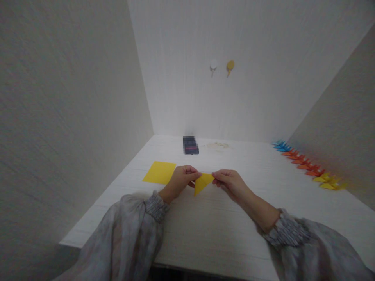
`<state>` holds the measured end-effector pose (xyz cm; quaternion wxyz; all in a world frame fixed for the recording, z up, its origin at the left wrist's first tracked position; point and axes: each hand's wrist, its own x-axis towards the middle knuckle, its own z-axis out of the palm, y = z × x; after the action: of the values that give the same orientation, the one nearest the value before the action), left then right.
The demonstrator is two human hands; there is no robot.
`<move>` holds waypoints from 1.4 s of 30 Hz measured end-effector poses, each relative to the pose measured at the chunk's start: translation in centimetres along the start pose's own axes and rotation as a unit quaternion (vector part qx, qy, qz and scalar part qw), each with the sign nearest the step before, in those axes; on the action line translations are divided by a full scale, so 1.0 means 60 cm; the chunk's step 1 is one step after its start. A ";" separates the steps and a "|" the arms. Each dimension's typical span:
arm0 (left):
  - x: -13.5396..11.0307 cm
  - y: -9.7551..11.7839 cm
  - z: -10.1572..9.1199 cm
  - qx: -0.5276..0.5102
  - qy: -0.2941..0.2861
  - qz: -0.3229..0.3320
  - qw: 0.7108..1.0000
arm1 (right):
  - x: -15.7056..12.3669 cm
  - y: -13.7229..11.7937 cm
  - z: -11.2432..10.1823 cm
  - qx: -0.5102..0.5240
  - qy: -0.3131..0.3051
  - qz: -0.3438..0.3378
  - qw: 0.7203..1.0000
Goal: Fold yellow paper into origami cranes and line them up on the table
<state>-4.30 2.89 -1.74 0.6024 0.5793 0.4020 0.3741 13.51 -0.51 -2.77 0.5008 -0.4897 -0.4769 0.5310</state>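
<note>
A small yellow piece of folded paper (202,182), triangular in outline, is held between my two hands above the white table. My left hand (185,177) pinches its left side between thumb and fingers, and a ring shows on one finger. The right corner is pinched by my right hand (227,181). One point of the paper hangs downward between the hands. Just left of my left hand lies a flat yellow sheet of paper (158,172), its right edge partly hidden behind that hand.
On the white table (234,234), a dark, blurred-out flat object (190,145) lies near the back wall. Along the right side runs a row of folded paper figures, blue (282,146), orange-red (304,163) and yellow (328,181). A white hook (213,65) and a yellow hook (230,65) are on the wall.
</note>
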 end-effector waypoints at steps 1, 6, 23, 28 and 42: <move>0.000 0.000 0.000 0.000 -0.003 -0.001 1.000 | 0.000 -0.001 0.000 -0.002 0.001 -0.001 1.000; 0.000 0.000 0.000 -0.006 -0.013 -0.002 1.000 | -0.001 -0.012 0.004 -0.014 0.012 -0.001 1.000; -0.005 0.001 0.011 -0.006 -0.091 -0.050 0.995 | -0.006 0.001 0.022 -0.059 -0.072 0.003 0.996; -0.006 0.004 0.012 -0.014 -0.085 -0.050 0.995 | -0.006 -0.005 0.026 -0.013 -0.081 0.021 0.996; -0.003 0.000 0.001 -0.046 -0.047 -0.045 0.997 | 0.000 -0.009 0.000 0.010 -0.071 0.019 0.997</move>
<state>-4.31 2.68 -1.71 0.6624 0.5495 0.3815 0.3372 13.57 -0.51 -2.25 0.4603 -0.4548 -0.4966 0.5785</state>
